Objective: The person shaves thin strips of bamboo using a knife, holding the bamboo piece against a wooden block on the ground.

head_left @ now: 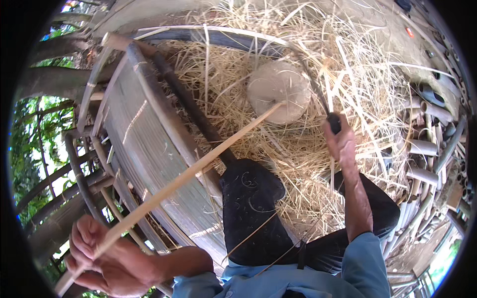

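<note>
Two closed grips | left hand [117, 268]: long, pale wooden-looking strip [169, 187] | right hand [342, 143]: long, dark, black-handled knife [334, 123] | better to steady strip over round tan block [271, 85]

Floor [397, 39] | pale shavings [233, 111] strewn thickly | round block [263, 89] among them | bamboo pieces [422, 147], right side

We hold a long, straight bamboo strip [174, 185], pale tan and slender, whole along the length we can see. It slants from the lower left up toward the upper right, its far tip over the top face of a round block [263, 89]; we cannot tell whether they touch. Near its low end we grip it. We also hold a knife [318, 90] by its thick black handle, its long, narrow, dark blade pointing away, curving leftward beside the block.
</note>
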`<state>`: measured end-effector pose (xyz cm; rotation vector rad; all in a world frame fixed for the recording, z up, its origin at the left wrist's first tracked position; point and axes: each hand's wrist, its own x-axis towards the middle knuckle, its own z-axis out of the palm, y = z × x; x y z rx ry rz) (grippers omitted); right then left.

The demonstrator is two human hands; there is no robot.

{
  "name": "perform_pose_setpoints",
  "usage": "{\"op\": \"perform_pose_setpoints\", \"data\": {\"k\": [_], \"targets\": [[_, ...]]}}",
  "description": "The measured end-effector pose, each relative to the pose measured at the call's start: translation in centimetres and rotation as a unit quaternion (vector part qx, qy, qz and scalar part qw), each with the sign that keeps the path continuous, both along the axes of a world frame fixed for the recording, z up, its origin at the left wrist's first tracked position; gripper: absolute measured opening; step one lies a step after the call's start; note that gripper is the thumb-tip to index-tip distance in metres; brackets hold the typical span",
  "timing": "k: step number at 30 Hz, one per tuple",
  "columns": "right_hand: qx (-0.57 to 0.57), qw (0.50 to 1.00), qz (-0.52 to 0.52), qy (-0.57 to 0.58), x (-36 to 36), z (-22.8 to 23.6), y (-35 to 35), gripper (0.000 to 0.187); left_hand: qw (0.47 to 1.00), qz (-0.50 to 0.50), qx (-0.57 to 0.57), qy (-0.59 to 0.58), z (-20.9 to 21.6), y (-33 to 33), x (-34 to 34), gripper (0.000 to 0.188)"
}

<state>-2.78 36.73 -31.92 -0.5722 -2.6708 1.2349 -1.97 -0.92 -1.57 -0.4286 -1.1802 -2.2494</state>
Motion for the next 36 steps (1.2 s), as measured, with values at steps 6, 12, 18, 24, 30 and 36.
{"op": "perform_pose_setpoints", "data": {"k": [6, 12, 18, 24, 30, 36], "targets": [[0.01, 0.999, 0.043, -0.018, 2.1, 3.4, -5.7, 0.042, 0.989, 0.124, -0.078, -0.016, -0.6, 1.2, -3.5, 0.031], [0.069, 0.98, 0.097, 0.159, 2.8, 12.7, -8.1, 0.048, 0.997, 0.061, 0.044, -0.022, 1.7, -0.2, -3.2, 0.028], [-0.056, 0.969, 0.172, 0.169, 7.2, 17.4, -11.2, 0.052, 0.982, 0.057, 0.162, -0.075, 1.7, -2.8, -0.3, 0.021], [-0.026, 0.979, 0.199, 0.032, 11.8, 18.8, -11.5, 0.052, 0.971, 0.058, 0.211, -0.095, -0.8, -5.5, 2.4, 0.019], [0.08, 0.968, 0.228, 0.068, 15.2, 21.1, -14.0, 0.053, 0.96, 0.09, 0.239, -0.114, -1.1, -7.9, 5.4, 0.017], [0.171, 0.964, 0.129, 0.161, 16.2, 22.3, -14.3, 0.05, 0.959, 0.256, -0.036, -0.114, -2.0, -9.5, 8.7, 0.032]]}}
